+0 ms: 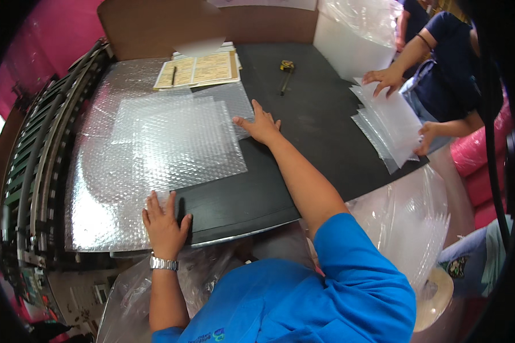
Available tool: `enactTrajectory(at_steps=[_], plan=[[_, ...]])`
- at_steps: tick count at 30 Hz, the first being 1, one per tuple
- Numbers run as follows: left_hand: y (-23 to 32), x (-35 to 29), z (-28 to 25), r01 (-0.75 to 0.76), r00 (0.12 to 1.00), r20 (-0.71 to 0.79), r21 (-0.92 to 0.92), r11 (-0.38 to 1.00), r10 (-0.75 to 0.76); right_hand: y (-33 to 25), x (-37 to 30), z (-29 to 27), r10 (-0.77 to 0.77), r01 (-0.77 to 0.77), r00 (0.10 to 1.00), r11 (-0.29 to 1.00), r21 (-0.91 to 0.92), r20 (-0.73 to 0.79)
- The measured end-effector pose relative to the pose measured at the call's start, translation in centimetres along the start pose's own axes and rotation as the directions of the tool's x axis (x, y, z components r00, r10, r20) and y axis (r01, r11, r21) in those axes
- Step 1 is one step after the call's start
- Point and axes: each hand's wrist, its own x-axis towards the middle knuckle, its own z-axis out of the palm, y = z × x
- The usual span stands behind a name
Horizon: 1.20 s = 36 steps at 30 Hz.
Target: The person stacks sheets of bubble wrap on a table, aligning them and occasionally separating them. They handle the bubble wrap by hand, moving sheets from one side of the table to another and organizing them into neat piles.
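Note:
A loose stack of clear bubble wrap sheets (180, 134) lies on the left part of the black tabletop (315, 143), with a larger bubble wrap sheet (103, 211) under it. My left hand (165, 224) rests open, fingers spread, at the near edge of that larger sheet. A metal-banded watch (164, 263) circles my left wrist. My right hand (261, 124) is open too, thumb and fingers apart, by the right edge of the stack. Neither hand grips anything.
At right, a co-worker's hands (386, 79) hold a fan of translucent sheets (389, 123). Paper forms (203, 70), a tape measure (287, 66) and a pen (285, 86) lie toward the back. A dark roller frame (51, 131) borders the left; a big white roll (349, 46) stands back right.

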Motion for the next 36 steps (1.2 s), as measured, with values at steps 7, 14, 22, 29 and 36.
enactTrajectory(at_steps=[7,14,22,29,36], plan=[[0.5,2.2,-0.7,0.012,0.992,0.119,0.132,0.991,-0.028,-2.6,-0.2,3.2,-0.164,0.161,0.986,0.985,0.058,0.037],[-1.4,9.6,-1.4,-0.089,0.963,0.268,0.215,0.972,0.029,-1.2,0.6,2.6,-0.043,-0.166,0.978,0.422,0.891,0.202],[-11.6,19.5,0.5,0.469,0.866,-0.240,0.089,0.879,-0.438,-1.7,1.3,3.6,-0.057,-0.337,0.927,0.308,0.890,0.371],[-9.5,19.5,5.2,0.200,0.958,0.267,-0.374,0.905,-0.102,-0.5,2.7,4.6,-0.191,-0.303,0.921,0.193,0.933,0.339],[-6.1,19.4,3.5,0.032,0.968,-0.052,-0.946,0.324,-0.246,-2.1,-0.4,0.4,-0.423,-0.005,0.902,0.189,0.982,0.086]])
